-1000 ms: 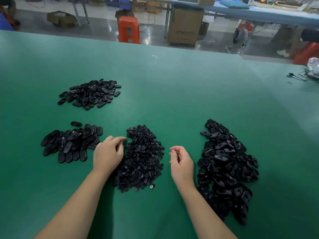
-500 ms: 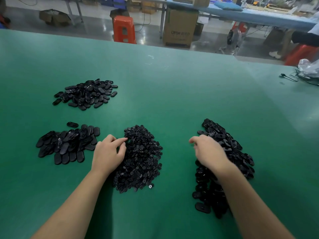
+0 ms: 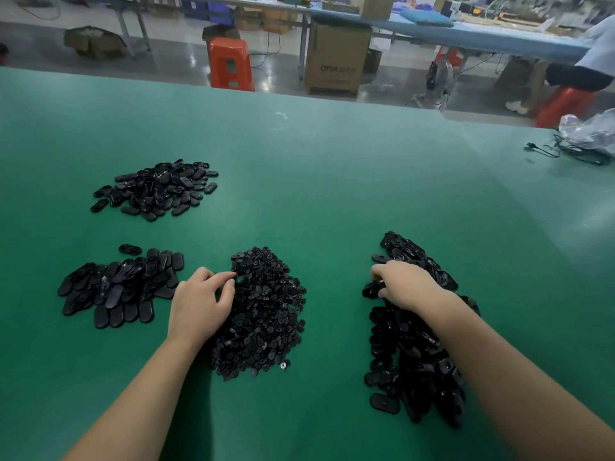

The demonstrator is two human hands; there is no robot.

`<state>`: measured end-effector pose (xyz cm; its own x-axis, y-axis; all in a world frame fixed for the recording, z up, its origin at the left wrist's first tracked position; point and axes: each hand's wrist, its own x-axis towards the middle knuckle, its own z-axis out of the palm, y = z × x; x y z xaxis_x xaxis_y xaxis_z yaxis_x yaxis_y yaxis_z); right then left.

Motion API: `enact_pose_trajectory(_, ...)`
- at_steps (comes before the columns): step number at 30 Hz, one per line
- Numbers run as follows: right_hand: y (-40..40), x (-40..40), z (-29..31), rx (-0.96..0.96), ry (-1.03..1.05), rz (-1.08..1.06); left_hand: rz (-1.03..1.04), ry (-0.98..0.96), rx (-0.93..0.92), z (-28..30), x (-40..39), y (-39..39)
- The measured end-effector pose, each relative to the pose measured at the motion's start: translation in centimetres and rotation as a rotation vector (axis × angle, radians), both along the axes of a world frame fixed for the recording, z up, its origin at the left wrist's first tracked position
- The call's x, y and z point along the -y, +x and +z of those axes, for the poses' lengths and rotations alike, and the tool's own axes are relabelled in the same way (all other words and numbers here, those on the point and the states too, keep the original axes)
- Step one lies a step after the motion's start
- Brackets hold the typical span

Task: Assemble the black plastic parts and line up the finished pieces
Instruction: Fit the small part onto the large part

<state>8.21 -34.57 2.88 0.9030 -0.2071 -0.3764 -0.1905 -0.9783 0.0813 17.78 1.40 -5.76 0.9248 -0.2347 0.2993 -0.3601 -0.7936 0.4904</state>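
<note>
A heap of small round black parts [image 3: 266, 314] lies in the middle of the green table [image 3: 332, 181]. My left hand [image 3: 199, 304] rests on its left edge, fingers curled and pinching at the small parts. To the right lies a long heap of larger black oval shells [image 3: 409, 354]. My right hand [image 3: 402, 284] lies on top of that heap, fingers curled round a shell at its left side. At the left, oval pieces [image 3: 119, 287] lie partly lined up in rows. Farther back sits another loose pile of oval pieces [image 3: 156, 189].
A clear plastic bag with black cables [image 3: 585, 141] lies at the table's far right. Beyond the far edge stand an orange stool [image 3: 229, 64], a cardboard box [image 3: 336, 58] and a blue bench with a seated person [image 3: 589, 61].
My right hand moved from beside the small-part heap over to the right heap of shells and has closed on one. The left hand has stayed at the small parts.
</note>
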Motion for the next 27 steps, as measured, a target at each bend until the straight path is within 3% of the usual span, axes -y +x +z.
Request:
enact_pose_trajectory(12, 0.6, -1.9, -1.2, 0.158, 0.27, -0.042, 0.01, -0.013, -0.015, 0.1, 0.0, -0.1)
enact_pose_trajectory(21, 0.5, -1.7, -1.2, 0.187, 0.31, -0.11, 0.015, -0.021, -0.033, 0.2, 0.1, -0.1)
enact_pose_trajectory(27, 0.4, -1.0, -1.5, 0.299, 0.457, -0.212, 0.014, -0.023, -0.03, 0.2, 0.1, -0.1)
